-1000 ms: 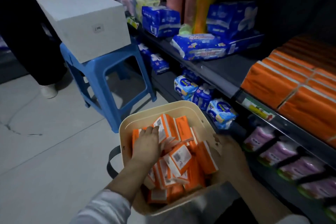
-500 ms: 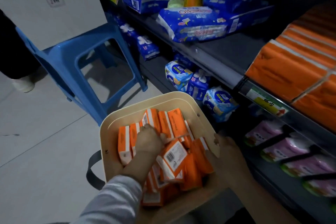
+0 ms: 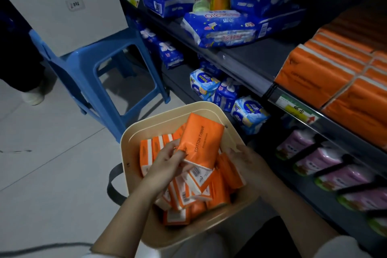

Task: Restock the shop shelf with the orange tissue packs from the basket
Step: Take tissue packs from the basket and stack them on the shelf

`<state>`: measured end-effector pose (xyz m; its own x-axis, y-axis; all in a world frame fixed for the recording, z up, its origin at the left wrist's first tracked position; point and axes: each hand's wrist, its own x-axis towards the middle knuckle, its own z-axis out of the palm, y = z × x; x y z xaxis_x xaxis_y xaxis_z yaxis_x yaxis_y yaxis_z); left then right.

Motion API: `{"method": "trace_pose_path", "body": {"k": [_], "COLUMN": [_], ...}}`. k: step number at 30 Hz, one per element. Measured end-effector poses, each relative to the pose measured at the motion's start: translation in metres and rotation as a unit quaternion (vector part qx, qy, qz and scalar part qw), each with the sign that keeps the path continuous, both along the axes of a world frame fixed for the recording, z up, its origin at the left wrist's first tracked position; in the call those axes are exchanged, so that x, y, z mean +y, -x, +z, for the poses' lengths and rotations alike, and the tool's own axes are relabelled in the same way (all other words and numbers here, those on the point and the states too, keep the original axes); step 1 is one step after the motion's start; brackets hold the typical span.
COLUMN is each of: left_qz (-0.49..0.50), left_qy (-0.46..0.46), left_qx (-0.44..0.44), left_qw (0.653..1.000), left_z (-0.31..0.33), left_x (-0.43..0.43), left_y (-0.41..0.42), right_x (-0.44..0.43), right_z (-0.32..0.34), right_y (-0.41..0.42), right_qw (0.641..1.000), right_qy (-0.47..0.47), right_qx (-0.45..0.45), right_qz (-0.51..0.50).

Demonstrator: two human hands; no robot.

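Lying tilted, tissue pack (image 3: 202,142) seems pinched between left fingers (image 3: 178,155).

A basket (image 3: 134,138) holding loose packs (image 3: 209,195) sits nearest, with a stool (image 3: 88,63) bearing a box (image 3: 62,6) behind it to the left and a shelf (image 3: 247,58) running along its right, where a stack (image 3: 335,81) lies at the shelf's near right edge.

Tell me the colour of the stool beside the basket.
The stool is blue, seen best in the head view.
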<state>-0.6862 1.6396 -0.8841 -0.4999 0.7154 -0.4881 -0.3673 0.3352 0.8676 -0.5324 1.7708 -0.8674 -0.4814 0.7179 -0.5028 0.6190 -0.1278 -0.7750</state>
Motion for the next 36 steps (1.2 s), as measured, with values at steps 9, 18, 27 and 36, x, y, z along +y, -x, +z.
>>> {"method": "trace_pose_path", "body": {"k": [9,18,27,36], "left_qz": [-0.161,-0.013,-0.012,0.117], "left_qy": [-0.021,0.293,0.371,0.249], "left_qx": [-0.024,0.250,0.277,0.182], "left_qw": [0.986,0.923,0.886,0.944], "left_z": [0.010,-0.083,-0.113,-0.094], "left_x": [0.019,0.070,0.098,0.068], "left_y": [-0.018,0.017,0.007,0.013], "right_x": [0.014,0.035,0.038,0.041], "right_z": [-0.001,-0.025,-0.026,-0.023], "right_y": [-0.010,-0.019,-0.023,-0.024], "right_qw": [0.931,0.935,0.934,0.918], "right_qy": [0.216,0.067,0.062,0.083], "right_qx": [0.210,0.166,0.187,0.203], "right_qz": [-0.207,-0.306,-0.297,-0.330]}}
